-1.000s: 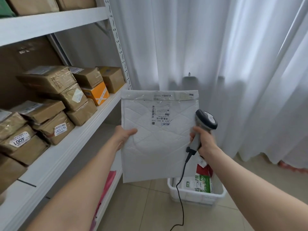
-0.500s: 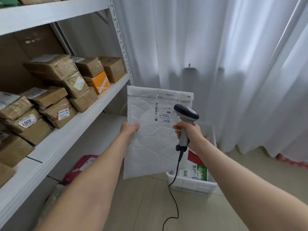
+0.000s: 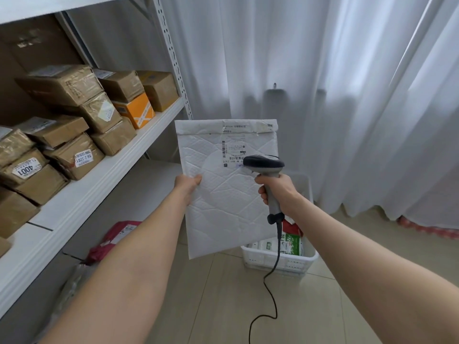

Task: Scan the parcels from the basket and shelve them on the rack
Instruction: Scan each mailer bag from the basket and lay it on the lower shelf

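Left grip [image 3: 189,186] pinches mailer [image 3: 223,209] edge; right grip [image 3: 279,192] wraps scanner [image 3: 263,164] at label [image 3: 233,150], seemingly very close; floppy mailer tilting could cause misread.

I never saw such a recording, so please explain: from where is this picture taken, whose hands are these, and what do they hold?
No machine is here. A person wears a camera on the head; it looks forward and down at that person's own hands. The left hand grips a white padded envelope by its edge. The right hand holds a corded scanner, its head close before the envelope's label. On the floor stands a white basket with more parcels. At left, a white rack carries taped brown boxes; a red parcel lies on the shelf below.
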